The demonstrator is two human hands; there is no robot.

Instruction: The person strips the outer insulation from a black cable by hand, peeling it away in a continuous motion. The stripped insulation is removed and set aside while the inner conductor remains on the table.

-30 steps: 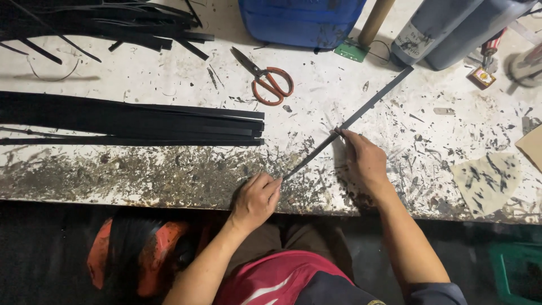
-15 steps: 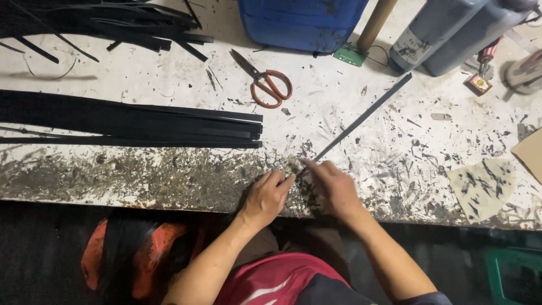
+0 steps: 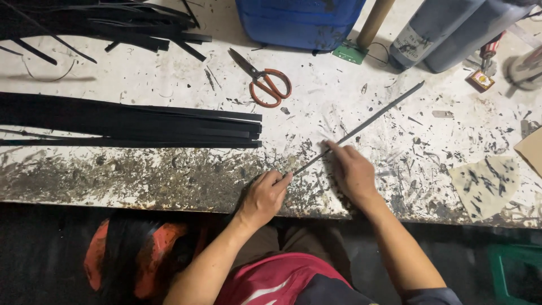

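**Thin dark strip pinned at both hands on spattered bench**

Strip point(image 3: 361, 127): long, narrow, flat, dark grey with a dull sheen, lying diagonally on the table point(image 3: 141, 73) from its near end at 7 o'clock up to a pointed far end at 2 o'clock. Whether it is metal or rubber cannot be told.

Left hand point(image 3: 265, 195): at the near end of the strip, by the table's front edge. Fingers curled, thumb and forefinger pinching the strip's tip.

Right hand point(image 3: 353, 169): just at 2 o'clock of the left hand, palm down over the strip. Fingers held together, forefinger tip pressing on the strip.

Table surface: pale, rough, densely flecked and smeared with black, heaviest along the front edge.

Black strips point(image 3: 130, 121): flat, matte, stacked in a long bundle at 10 o'clock of the left hand, ends cut square. A looser heap of black strips point(image 3: 101, 22) lies at 11 o'clock, far edge.

Scissors point(image 3: 262, 79): orange looped handles, dark blades, closed, at 12 o'clock of the hands.

Blue plastic tub point(image 3: 299, 22): boxy, scuffed, beyond the scissors.

Grey canisters point(image 3: 446, 31): two, cylindrical, at 1 o'clock.

Stained scrap point(image 3: 485, 183): pale, irregular, black-blotched, at 3 o'clock of the right hand.
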